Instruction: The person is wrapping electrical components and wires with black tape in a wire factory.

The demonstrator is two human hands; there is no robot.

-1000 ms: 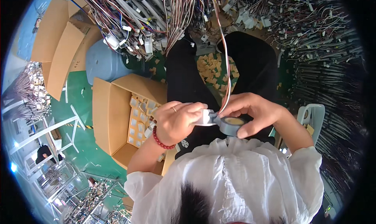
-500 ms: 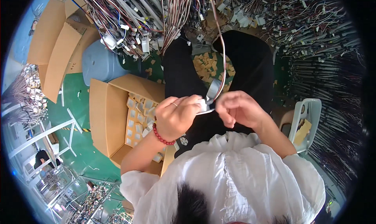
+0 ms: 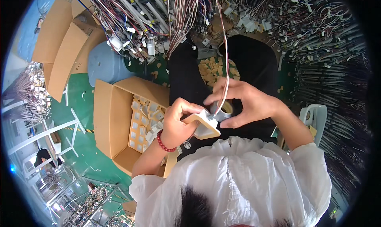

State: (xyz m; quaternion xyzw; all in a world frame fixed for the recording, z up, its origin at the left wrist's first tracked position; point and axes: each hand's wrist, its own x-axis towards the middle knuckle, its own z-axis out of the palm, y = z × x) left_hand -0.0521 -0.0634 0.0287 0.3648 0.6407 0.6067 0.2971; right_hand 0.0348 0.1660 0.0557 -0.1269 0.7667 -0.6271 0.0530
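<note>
Green floor (image 3: 85, 104), tape roll (image 3: 223, 115) between right fingers (image 3: 235, 122)

The part (image 3: 206, 130) looks like smooth white plastic, with a pale yellow, matt edge. The tape (image 3: 223, 115) has a smooth grey face with a slight sheen. Slick plastic coats the wire (image 3: 226, 60). The beads (image 3: 166, 148) are red and glossy. The blouse (image 3: 248, 175) is thin, creased cloth; the trousers (image 3: 260, 60) are matt black cloth. The box (image 3: 104, 121) is plain matt cardboard, the stool (image 3: 104, 64) smooth blue plastic, and the floor (image 3: 93, 157) smooth with a faint shine.
</note>
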